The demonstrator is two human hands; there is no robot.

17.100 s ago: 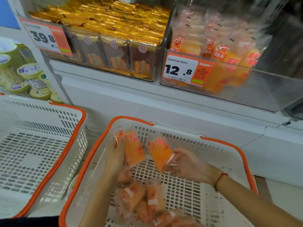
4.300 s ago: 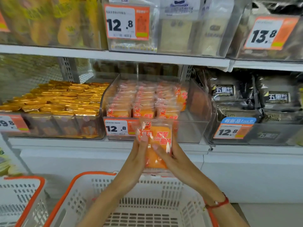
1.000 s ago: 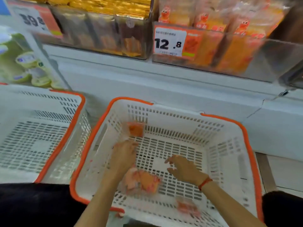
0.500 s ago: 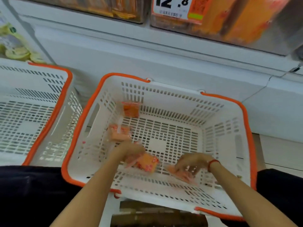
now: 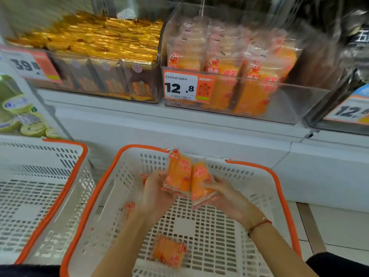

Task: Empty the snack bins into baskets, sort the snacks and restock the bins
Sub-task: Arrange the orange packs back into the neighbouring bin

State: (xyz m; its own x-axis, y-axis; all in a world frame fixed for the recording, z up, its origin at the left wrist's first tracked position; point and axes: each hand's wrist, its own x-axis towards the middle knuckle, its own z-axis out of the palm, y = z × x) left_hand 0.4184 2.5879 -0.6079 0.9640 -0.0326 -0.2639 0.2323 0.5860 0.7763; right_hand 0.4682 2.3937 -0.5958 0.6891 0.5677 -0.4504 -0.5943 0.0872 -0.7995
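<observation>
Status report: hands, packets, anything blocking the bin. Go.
Left hand and right hand each gripping orange snack packets above the middle basket. One loose packet on basket floor. 12.8 bin partly stocked, path clear.

Light was bright, even and soft, with only faint shadows. The clear bin point(image 5: 229, 92) with orange packets caught pale glare along its front and top edges. Motion blur smeared the gold wrappers point(image 5: 99, 37), both hands and the loose packet point(image 5: 169, 250) on the basket floor. Wide-angle distortion bent the shelf edge point(image 5: 179, 120); the top corners were streaked and dim.
</observation>
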